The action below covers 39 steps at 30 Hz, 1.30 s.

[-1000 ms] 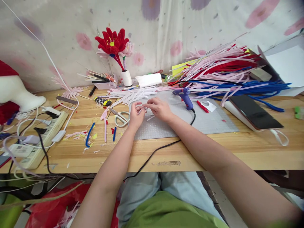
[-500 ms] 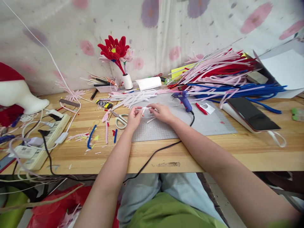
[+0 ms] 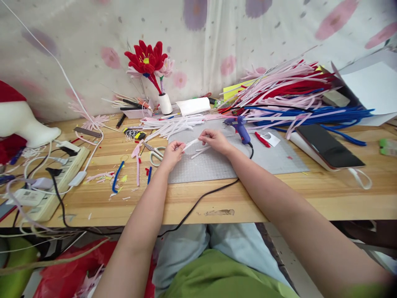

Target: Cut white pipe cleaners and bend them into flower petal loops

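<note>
— What is held by the left hand (image 3: pixel 173 155)?
— One end of a white strip (image 3: pixel 191 144) is pinched between its fingertips.
— And by the right hand (image 3: pixel 214 140)?
— The other end is pinched there; the strip is stretched between both hands, above the gray cutting mat (image 3: pixel 260 159).
— What is seen nearby?
— Scissors (image 3: pixel 155 154) are laid beside the left hand; a purple glue gun (image 3: pixel 240 127) is rested on the mat.

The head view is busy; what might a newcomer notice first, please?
Probably the red flower in its white holder, back left of centre. Pink, red and blue stems lie heaped at back right, while left hand and right hand hold a white strip over the grey mat.
</note>
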Available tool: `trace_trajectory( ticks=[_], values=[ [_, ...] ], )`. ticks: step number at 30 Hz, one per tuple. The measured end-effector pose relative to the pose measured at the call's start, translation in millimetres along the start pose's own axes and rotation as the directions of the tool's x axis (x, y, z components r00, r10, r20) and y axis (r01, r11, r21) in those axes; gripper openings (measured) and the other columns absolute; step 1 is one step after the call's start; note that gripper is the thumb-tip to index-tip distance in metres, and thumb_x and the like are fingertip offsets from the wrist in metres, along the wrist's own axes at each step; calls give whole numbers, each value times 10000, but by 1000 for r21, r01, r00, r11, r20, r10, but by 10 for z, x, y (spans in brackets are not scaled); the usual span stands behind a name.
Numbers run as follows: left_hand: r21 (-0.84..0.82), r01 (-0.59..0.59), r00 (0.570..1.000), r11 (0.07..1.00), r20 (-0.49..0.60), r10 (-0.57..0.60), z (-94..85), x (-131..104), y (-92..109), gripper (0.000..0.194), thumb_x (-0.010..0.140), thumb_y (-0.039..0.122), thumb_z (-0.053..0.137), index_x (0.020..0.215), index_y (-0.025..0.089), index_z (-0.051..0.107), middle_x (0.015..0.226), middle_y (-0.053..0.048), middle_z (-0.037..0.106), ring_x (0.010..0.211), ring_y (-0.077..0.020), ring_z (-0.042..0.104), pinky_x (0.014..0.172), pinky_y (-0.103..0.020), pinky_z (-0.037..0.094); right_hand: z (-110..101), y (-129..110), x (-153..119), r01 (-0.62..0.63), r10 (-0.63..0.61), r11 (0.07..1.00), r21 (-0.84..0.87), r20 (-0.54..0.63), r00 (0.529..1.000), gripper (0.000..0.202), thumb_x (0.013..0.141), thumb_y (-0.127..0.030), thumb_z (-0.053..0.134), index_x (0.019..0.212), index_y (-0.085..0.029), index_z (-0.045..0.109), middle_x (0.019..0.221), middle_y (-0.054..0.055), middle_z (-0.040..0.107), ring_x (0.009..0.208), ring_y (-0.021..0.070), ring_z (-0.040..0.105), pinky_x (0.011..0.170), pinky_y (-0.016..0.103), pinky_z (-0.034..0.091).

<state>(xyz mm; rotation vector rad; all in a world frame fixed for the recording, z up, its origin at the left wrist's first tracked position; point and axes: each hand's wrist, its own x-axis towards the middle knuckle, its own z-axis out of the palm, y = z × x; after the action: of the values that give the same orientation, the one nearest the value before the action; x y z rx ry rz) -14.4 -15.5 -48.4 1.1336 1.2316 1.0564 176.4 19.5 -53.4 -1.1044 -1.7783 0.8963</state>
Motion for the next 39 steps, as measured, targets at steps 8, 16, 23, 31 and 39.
trace_trajectory(
  ticks=[8,16,23,31,39],
  values=[
    [11,40,999,999,-10,-40,29,-4,6,286,748,337,609,621,169,416,419,88,365,314,-8,257,334,-148,118,-31,-19,-2,18,-21,998,67,45,999,296,687,-443,613,674,-150,576,585,-7,550,555,90,420,556,229,309],
    [-65,19,998,998,-65,-23,24,29,2,231,718,261,636,638,165,441,437,89,386,308,-11,287,317,-143,111,-76,-13,2,-17,11,989,148,41,999,307,654,-434,649,607,-143,563,559,-5,542,531,77,404,540,230,302],
    [-116,70,997,991,-30,-74,57,-29,69,255,729,229,619,608,168,403,381,100,343,281,-5,243,317,-137,88,-151,10,31,-20,2,983,184,96,995,338,628,-459,679,593,-141,570,547,-3,547,556,89,446,567,237,324],
    [-125,58,998,990,-10,-59,80,-45,94,322,701,271,668,591,168,383,382,104,334,287,1,243,321,-137,89,-220,1,21,-30,8,985,171,131,991,368,626,-489,680,601,-140,564,540,-8,542,538,83,424,555,239,308],
    [-103,26,1000,994,-3,-27,72,-21,107,375,666,330,703,574,165,379,370,106,320,291,2,233,322,-137,99,-236,18,17,-26,5,989,149,135,991,384,631,-505,672,609,-138,563,538,-12,537,537,82,430,552,235,315]
  ],
)
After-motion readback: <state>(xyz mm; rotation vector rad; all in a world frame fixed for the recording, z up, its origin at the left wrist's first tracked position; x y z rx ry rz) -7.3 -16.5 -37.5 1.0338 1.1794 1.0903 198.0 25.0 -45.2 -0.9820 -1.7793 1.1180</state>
